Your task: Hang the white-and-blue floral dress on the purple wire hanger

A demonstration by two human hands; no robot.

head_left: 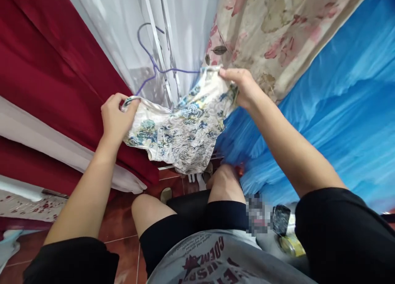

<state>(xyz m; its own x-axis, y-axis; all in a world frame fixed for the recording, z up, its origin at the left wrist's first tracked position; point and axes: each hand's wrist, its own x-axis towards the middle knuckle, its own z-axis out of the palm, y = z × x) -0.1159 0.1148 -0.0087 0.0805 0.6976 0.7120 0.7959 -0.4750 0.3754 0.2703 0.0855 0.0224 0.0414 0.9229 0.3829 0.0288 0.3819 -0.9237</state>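
Observation:
A white sleeveless garment (188, 131) with a blue, green and yellow floral print hangs spread between my hands in front of my knees. My left hand (117, 113) pinches its left shoulder, thumb in front and fingers behind. At the other shoulder, my right hand (239, 82) grips the fabric between thumb and fingers. A purple wire hanger (155, 66) rises above the neckline with its hook pointing up and to the right. The ends of its arms go into the garment's shoulders, where the cloth hides them.
Red fabric (61, 66) hangs at the left, white curtains (123, 24) behind the hanger. Floral cloth (271, 29) and a blue drape (339, 103) hang at the right. Red tiles (123, 251) cover the floor. A black wrapped item (281, 219) lies beside my right thigh.

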